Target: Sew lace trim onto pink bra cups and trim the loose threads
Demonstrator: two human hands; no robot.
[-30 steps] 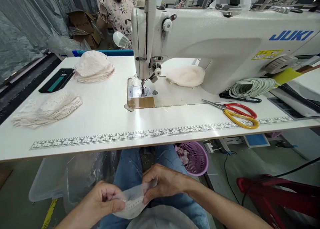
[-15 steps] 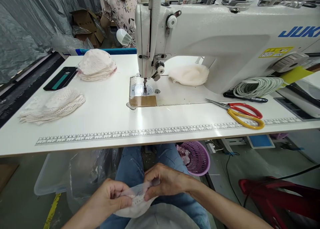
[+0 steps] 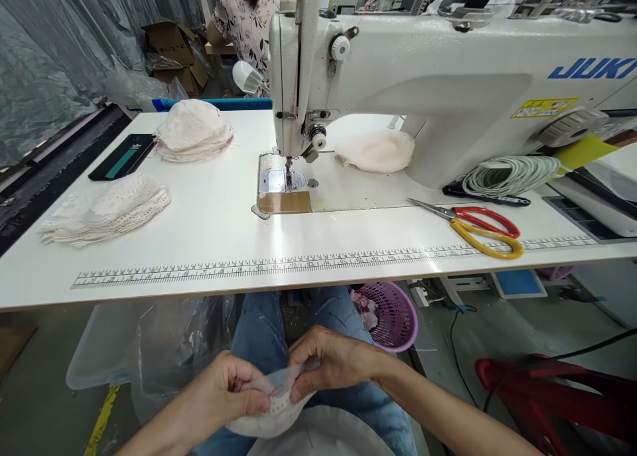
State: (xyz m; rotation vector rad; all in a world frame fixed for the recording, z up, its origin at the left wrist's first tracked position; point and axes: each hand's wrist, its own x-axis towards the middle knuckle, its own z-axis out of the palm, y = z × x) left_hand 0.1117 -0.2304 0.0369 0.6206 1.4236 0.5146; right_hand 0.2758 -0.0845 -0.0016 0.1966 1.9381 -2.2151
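Over my lap, a small white fabric piece (image 3: 271,421) with a dotted eyelet pattern and a sheer upper edge is stretched between both hands. My left hand (image 3: 237,391) pinches its left side between thumb and fingers. On the other side, my right hand (image 3: 326,363) grips the upper right edge, thumb in front and fingers curled behind. Above them on the table stands a white sewing machine (image 3: 423,77), its needle area (image 3: 288,174) with no fabric under it. A cream, rounded fabric piece (image 3: 375,151) lies beneath the machine's arm.
Two stacks of white fabric pieces, a rear stack (image 3: 193,131) and a lacy front stack (image 3: 107,210), lie left near a dark phone-like object (image 3: 123,157). Scissors (image 3: 478,227) and coiled cord (image 3: 512,176) rest at right. A purple basket (image 3: 403,323) stands below. Someone in a floral top (image 3: 253,31) is behind.
My left hand has shifted slightly to the right along the fabric, closer to my right hand. My right hand stays nearly still, keeping its grip.
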